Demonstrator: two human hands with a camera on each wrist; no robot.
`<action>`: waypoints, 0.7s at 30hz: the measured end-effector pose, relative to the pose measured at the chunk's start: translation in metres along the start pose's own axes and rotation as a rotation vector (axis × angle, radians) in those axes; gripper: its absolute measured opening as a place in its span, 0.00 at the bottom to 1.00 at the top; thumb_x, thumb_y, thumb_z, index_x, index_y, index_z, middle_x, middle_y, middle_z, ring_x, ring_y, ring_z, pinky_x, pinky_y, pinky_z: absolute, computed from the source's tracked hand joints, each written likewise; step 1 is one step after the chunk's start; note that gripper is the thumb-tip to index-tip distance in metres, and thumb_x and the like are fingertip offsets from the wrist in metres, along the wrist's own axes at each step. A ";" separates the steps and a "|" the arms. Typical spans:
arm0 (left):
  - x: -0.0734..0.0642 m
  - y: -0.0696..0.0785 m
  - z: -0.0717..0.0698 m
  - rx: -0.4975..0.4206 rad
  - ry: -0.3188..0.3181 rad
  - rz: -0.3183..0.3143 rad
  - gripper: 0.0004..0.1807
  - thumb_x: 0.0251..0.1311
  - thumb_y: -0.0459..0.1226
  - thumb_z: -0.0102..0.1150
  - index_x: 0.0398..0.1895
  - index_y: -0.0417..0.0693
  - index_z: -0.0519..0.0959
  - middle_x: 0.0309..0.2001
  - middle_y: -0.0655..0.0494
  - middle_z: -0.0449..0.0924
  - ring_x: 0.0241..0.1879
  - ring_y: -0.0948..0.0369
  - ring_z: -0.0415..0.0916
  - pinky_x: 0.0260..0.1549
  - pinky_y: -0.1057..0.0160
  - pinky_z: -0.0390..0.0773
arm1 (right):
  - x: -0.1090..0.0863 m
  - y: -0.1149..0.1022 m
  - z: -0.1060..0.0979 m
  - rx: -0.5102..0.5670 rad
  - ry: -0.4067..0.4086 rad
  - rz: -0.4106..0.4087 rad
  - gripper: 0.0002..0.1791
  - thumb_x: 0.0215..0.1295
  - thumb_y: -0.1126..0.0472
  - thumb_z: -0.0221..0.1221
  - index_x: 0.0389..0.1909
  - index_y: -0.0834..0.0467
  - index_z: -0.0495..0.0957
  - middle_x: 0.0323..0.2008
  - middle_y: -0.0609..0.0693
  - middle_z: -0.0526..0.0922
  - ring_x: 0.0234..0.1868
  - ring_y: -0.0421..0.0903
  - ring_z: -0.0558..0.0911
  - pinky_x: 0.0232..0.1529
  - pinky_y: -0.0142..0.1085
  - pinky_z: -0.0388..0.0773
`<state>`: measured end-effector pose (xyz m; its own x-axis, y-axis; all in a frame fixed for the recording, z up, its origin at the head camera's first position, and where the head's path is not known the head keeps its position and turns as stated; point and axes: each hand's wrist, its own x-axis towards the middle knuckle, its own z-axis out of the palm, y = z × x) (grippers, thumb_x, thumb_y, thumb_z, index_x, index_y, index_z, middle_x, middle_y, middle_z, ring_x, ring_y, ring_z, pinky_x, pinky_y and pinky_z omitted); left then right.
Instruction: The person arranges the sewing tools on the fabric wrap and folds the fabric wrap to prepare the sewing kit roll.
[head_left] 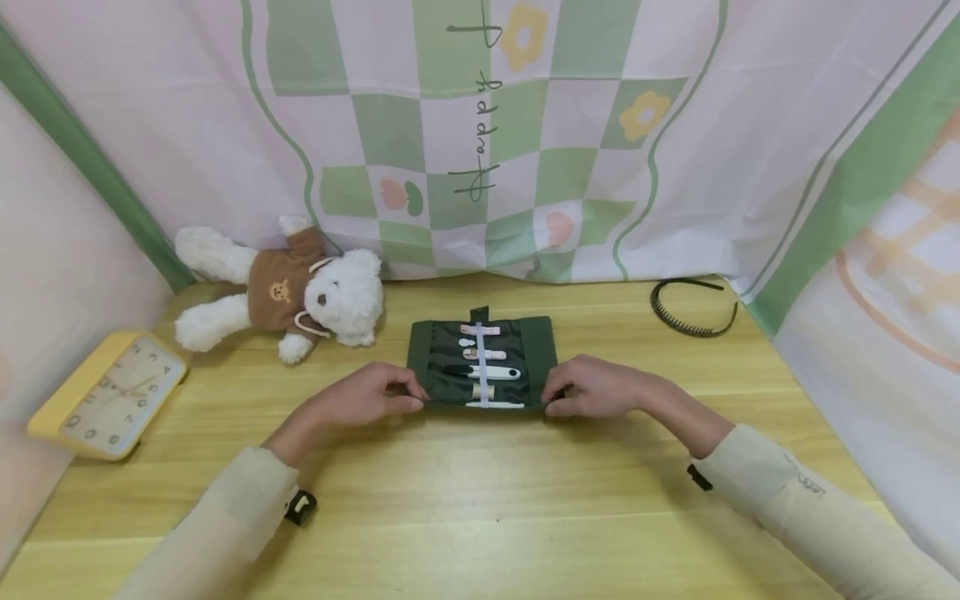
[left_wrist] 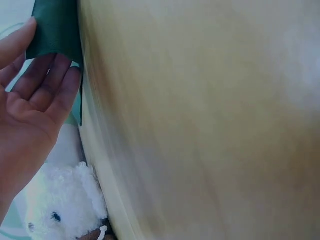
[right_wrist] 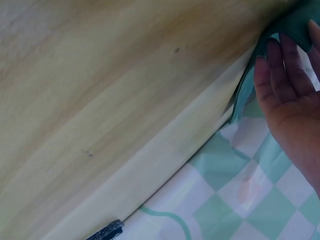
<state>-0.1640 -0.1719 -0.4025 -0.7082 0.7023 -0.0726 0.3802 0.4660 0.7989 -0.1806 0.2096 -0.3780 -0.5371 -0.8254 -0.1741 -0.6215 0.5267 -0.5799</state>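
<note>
A dark green fold-out sewing kit (head_left: 539, 346) lies spread on the wooden table in the head view. A pale elastic band (head_left: 482, 350) runs over its small items, among them white-handled thread snips (head_left: 504, 372) and a beige spool (head_left: 489, 391). My left hand (head_left: 360, 398) pinches the near left corner, thumb on one side and fingers on the other, as the left wrist view shows. At the near right corner, my right hand (head_left: 600, 388) grips the other flap (right_wrist: 295, 26) between thumb and fingers.
A white plush bear (head_left: 281, 290) in a brown hoodie lies at the back left, with a yellow clock (head_left: 112, 396) nearer the left edge. A black toothed headband (head_left: 693, 332) sits at the back right. Patterned cloth (head_left: 517, 125) hangs behind the table.
</note>
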 end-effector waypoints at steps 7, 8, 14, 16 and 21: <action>0.003 -0.004 -0.002 -0.033 0.063 -0.034 0.06 0.73 0.35 0.59 0.37 0.44 0.83 0.29 0.54 0.79 0.25 0.63 0.67 0.24 0.65 0.69 | 0.003 0.007 -0.008 0.080 0.036 0.035 0.09 0.75 0.59 0.59 0.43 0.58 0.87 0.34 0.45 0.85 0.31 0.37 0.78 0.34 0.35 0.80; 0.004 -0.004 -0.002 -0.034 0.078 -0.039 0.06 0.73 0.35 0.59 0.38 0.44 0.83 0.29 0.54 0.79 0.25 0.63 0.68 0.25 0.65 0.70 | 0.004 0.009 -0.009 0.080 0.046 0.029 0.09 0.75 0.60 0.59 0.43 0.58 0.87 0.34 0.45 0.85 0.31 0.38 0.78 0.34 0.35 0.80; 0.010 -0.009 0.001 0.003 0.181 -0.069 0.05 0.72 0.35 0.60 0.39 0.45 0.84 0.34 0.57 0.83 0.32 0.62 0.77 0.32 0.61 0.78 | 0.011 0.019 -0.007 0.042 0.124 0.047 0.09 0.75 0.62 0.58 0.46 0.61 0.86 0.42 0.48 0.87 0.41 0.42 0.83 0.43 0.40 0.81; 0.013 -0.010 0.002 0.033 0.210 -0.069 0.04 0.71 0.34 0.61 0.40 0.44 0.84 0.34 0.58 0.83 0.34 0.62 0.79 0.35 0.60 0.79 | 0.014 0.020 -0.006 0.020 0.152 0.056 0.09 0.74 0.63 0.59 0.47 0.62 0.85 0.43 0.50 0.87 0.44 0.45 0.84 0.46 0.43 0.81; 0.015 -0.009 0.004 0.072 0.274 -0.054 0.02 0.68 0.32 0.64 0.40 0.44 0.81 0.34 0.58 0.82 0.35 0.62 0.79 0.37 0.59 0.80 | 0.019 0.017 -0.005 0.022 0.218 0.049 0.07 0.71 0.68 0.61 0.47 0.62 0.78 0.41 0.51 0.85 0.44 0.49 0.84 0.46 0.44 0.82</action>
<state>-0.1756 -0.1631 -0.4133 -0.8593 0.5082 0.0577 0.3718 0.5431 0.7529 -0.2044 0.2041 -0.3873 -0.6786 -0.7340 -0.0278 -0.5802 0.5590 -0.5924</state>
